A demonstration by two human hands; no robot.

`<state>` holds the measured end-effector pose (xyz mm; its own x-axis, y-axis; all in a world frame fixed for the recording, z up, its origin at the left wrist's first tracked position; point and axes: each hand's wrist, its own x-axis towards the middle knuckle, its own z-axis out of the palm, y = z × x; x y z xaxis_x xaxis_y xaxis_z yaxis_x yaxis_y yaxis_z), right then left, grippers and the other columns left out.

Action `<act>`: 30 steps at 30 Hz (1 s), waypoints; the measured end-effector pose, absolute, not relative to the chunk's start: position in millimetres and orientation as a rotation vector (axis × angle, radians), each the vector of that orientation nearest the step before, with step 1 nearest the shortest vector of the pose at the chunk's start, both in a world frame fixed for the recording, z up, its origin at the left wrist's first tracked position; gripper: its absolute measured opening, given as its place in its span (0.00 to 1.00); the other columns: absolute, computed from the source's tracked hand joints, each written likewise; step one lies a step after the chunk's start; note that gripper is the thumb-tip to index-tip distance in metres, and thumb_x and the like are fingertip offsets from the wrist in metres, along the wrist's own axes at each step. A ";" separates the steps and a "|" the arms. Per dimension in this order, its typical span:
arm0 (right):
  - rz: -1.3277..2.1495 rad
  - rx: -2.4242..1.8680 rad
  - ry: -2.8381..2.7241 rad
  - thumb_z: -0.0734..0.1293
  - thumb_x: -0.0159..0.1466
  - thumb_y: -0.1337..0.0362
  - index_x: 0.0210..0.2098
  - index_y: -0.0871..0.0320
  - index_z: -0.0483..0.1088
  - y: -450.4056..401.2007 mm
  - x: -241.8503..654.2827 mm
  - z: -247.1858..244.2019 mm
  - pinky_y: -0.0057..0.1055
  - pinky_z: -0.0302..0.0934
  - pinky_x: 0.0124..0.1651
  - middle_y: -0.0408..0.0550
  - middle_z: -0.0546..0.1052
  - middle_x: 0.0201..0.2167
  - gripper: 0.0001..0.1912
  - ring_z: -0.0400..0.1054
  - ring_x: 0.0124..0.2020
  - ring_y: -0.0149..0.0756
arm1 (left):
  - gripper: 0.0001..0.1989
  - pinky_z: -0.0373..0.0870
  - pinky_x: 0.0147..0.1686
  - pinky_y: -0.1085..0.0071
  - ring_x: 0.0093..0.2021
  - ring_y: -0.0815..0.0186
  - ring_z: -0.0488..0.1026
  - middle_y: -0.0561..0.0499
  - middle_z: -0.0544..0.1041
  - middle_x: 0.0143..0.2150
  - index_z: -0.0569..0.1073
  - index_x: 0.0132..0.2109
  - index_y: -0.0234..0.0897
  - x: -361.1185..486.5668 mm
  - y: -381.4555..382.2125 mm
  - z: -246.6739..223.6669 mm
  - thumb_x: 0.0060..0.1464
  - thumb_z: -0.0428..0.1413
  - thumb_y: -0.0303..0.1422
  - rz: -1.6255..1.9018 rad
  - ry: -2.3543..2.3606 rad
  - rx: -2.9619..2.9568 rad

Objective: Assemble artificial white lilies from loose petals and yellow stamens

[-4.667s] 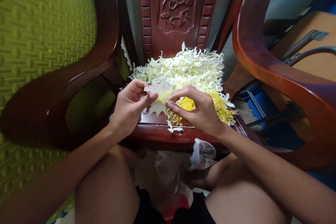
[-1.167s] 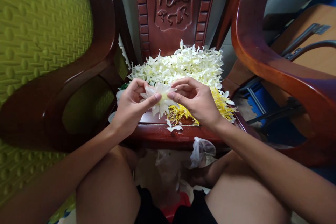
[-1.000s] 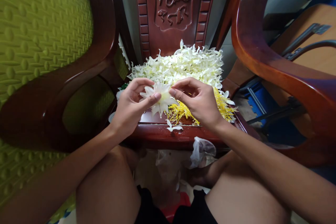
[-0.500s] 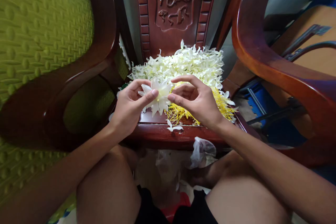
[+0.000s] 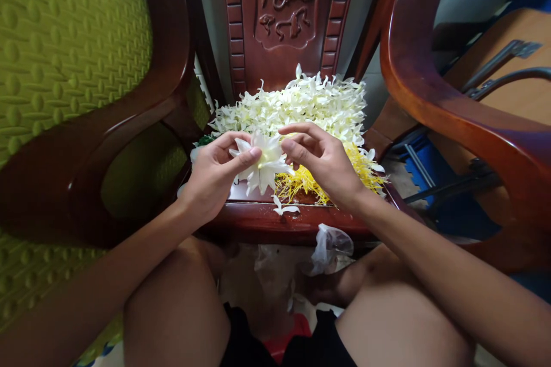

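Observation:
Between the thumb and fingers of my left hand is a white flower with layered pointed petals and a pale yellow centre. It faces up towards me, above the front of the wooden seat. My right hand is just right of the flower, its thumb and curled fingers apart with nothing visible in them. Whether its fingertips touch the petals I cannot tell. Behind both hands lies a heap of loose white petal pieces. Yellow thread-like stamens are piled in front of it, partly hidden by my right hand.
The carved wooden chair has curved armrests on both sides. One loose white petal piece lies at the seat's front edge. A crumpled clear plastic bag hangs below the edge, between my legs. A green textured mat stands at left.
My right thumb has drawn up and back from the flower's centre right, closer to its index finger. The flower has turned slightly and shifted a little right in my left hand.

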<state>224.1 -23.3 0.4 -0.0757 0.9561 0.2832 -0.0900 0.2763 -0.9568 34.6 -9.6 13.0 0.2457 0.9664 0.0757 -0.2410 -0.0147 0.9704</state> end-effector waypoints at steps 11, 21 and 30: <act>0.998 -0.927 -1.362 0.77 0.56 0.55 0.33 0.57 0.76 -24.4 219.3 -2.7 0.30 0.66 0.34 0.42 0.77 0.30 0.14 0.70 0.31 0.30 | 0.11 0.66 0.28 0.76 0.29 0.72 0.69 0.53 0.73 0.31 0.75 0.37 0.35 35.9 -11.8 13.0 0.50 0.68 0.33 1.162 0.829 1.210; 0.905 -0.875 -1.403 0.76 0.58 0.56 0.32 0.56 0.71 -27.6 216.7 -3.6 0.27 0.63 0.32 0.38 0.74 0.28 0.14 0.68 0.29 0.27 | 0.11 0.64 0.26 0.77 0.27 0.73 0.67 0.54 0.72 0.29 0.75 0.36 0.36 35.7 -13.3 13.4 0.49 0.69 0.33 1.166 0.831 1.219; 1.048 -0.830 -1.400 0.77 0.57 0.57 0.45 0.54 0.71 -25.8 220.2 -3.1 0.27 0.64 0.32 0.35 0.73 0.24 0.20 0.67 0.27 0.27 | 0.11 0.67 0.27 0.76 0.28 0.72 0.70 0.54 0.73 0.31 0.74 0.35 0.36 36.9 -14.6 14.0 0.48 0.69 0.32 1.179 0.810 1.187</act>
<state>220.2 -25.8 -3.1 -0.1076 0.9263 0.3612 -0.0848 0.3534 -0.9316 36.9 -14.6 14.0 0.2397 0.9654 0.1025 -0.2507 -0.0404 0.9672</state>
